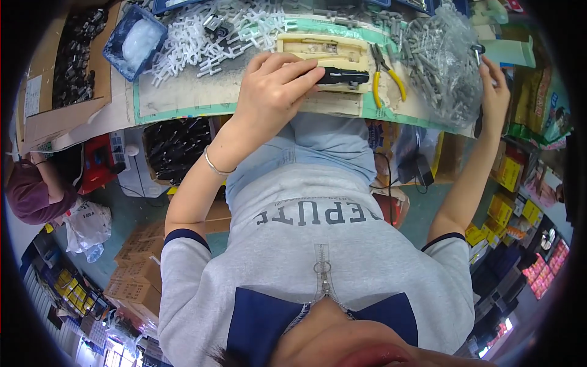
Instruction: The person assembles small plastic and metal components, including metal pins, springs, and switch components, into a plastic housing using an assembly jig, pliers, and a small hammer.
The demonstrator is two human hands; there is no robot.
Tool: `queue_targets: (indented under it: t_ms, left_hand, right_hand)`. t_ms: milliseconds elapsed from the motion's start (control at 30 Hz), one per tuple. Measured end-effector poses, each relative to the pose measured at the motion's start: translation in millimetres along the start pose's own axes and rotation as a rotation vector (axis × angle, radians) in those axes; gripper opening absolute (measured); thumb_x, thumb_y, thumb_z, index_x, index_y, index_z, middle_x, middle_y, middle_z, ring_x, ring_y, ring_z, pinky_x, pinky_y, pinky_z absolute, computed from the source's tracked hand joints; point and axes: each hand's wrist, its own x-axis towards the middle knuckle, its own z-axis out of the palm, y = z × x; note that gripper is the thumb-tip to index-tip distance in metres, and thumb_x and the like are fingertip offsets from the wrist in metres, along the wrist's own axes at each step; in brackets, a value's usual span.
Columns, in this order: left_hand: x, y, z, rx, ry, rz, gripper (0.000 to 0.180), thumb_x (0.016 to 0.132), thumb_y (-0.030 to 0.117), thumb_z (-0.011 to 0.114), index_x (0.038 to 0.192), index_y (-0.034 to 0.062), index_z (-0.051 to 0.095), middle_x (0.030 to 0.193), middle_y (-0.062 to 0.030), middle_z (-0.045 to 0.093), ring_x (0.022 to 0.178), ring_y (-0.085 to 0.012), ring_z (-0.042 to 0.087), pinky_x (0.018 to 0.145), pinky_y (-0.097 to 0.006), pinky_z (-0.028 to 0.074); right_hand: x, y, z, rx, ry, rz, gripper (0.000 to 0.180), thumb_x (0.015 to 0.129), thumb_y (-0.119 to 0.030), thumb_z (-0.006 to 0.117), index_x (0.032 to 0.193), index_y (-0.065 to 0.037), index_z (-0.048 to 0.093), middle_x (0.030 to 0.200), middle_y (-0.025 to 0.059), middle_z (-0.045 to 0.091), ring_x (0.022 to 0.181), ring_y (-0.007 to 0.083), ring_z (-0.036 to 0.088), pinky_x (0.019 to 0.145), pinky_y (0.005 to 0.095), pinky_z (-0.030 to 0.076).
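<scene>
My left hand (pixel 272 88), a bracelet on its wrist, is closed with its fingertips on a long black plastic part (pixel 343 76). That part lies along the near edge of a cream-coloured fixture block (pixel 293 46) with recesses, and its left end is hidden under my fingers. Out to the right, my right hand (pixel 496 92) is raised beside a clear plastic bag (pixel 449 67) full of grey cylindrical pieces. Between its fingertips is a small piece (pixel 479 50) with a dark top and a shiny stem; its exact kind is too small to tell.
Yellow-handled pliers (pixel 389 76) lie right of the fixture. White plastic pieces (pixel 202 40) are heaped at the back left, beside a blue tub (pixel 136 40). A cardboard box (pixel 79 61) of dark parts stands far left. Another person (pixel 40 189) is at the left.
</scene>
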Motion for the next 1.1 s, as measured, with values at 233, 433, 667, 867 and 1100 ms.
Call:
queue_targets:
  t_ms: [233,433,667,867,1100]
  left_hand:
    - [-0.6,-9.0,15.6,-0.042,-0.132,-0.038,0.022,0.075,0.017,0.071,0.095,0.0085,0.068,0.099,-0.002,0.068,0.089,-0.0196,0.061,0.08,-0.036,0.045]
    - [0.3,-2.4,22.5,0.012,-0.12,0.002,0.02,0.075,0.012,0.065,0.093,0.0025,0.065,0.095,-0.0057,0.063,0.083,-0.0203,0.06,0.071,-0.032,0.048]
    - [3.4,4.8,25.2,0.175,-0.136,0.081,0.01,0.071,0.009,0.061,0.078,0.0025,0.062,0.08,-0.0074,0.059,0.075,-0.0196,0.059,0.064,-0.03,0.049]
    - [5.9,10.6,24.7,0.215,-0.223,0.043,0.023,0.065,0.005,0.063,0.087,0.0011,0.062,0.089,-0.0068,0.062,0.075,-0.019,0.06,0.059,-0.03,0.05]
    - [6.4,11.6,23.9,0.232,-0.252,0.034,0.024,0.064,0.004,0.062,0.088,0.001,0.062,0.09,-0.0065,0.062,0.077,-0.0191,0.059,0.06,-0.029,0.05]
  right_hand:
    - [48.8,52.7,2.8,-0.731,-0.032,0.0,0.037,0.086,-0.03,0.058,0.112,-0.004,0.063,0.099,0.0195,0.066,0.094,0.0312,0.063,0.084,0.0401,0.047]
    - [70.1,63.2,9.8,-0.958,0.016,-0.034,0.043,0.089,-0.036,0.05,0.118,-0.004,0.054,0.1,0.0252,0.064,0.097,0.0438,0.059,0.085,0.0498,0.044]
    - [6.7,-59.4,-2.9,0.025,0.412,0.011,0.022,0.092,-0.016,0.057,0.103,0.001,0.065,0.088,0.0084,0.069,0.083,0.0154,0.065,0.067,0.0243,0.049]
    - [-98.6,-110.1,85.8,-0.036,-0.487,-0.369,0.02,0.092,-0.011,0.056,0.107,0.001,0.064,0.082,0.0078,0.068,0.065,0.0175,0.059,0.059,0.0292,0.046]
    - [-103.6,-119.4,92.1,0.012,-0.401,-0.32,0.02,0.093,-0.014,0.056,0.108,-0.003,0.062,0.077,0.0186,0.06,0.059,0.0278,0.053,0.057,0.0337,0.044]
